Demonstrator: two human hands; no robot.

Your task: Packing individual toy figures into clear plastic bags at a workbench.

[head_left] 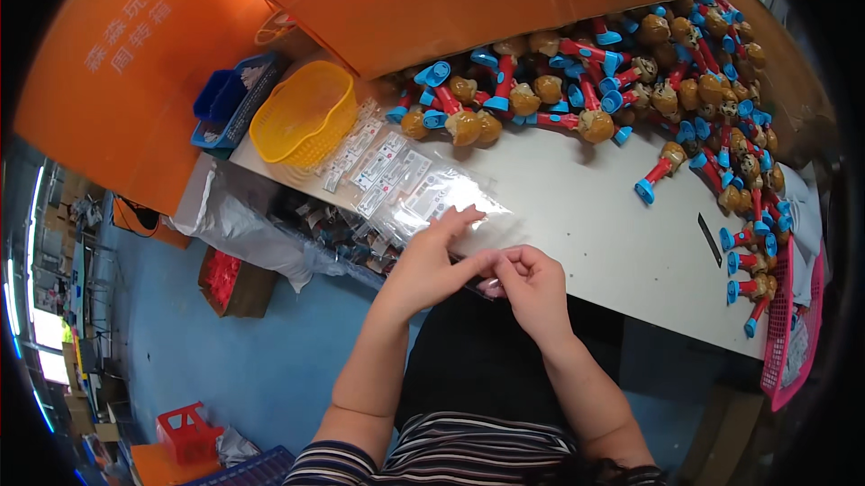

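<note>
Plastic bags (410, 184): clear, overlapping along the surface's (586, 225) near edge, toward its left end | left hand (435, 263): fingers spread over the bags, thumb meeting right hand (538, 292) | right fingers curled together; cannot tell whether they pinch anything | glare and left hand obscure the nearest bag

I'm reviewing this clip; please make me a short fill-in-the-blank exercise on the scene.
1. The piled toys have brown heads, red stems and ____ ends.
2. The hand nearer the clear plastic bags is the person's ____ one.
3. The basket beside the blue bins is ____.
4. The basket at the table's far right is ____.

Missing words: blue; left; yellow; pink.
</note>
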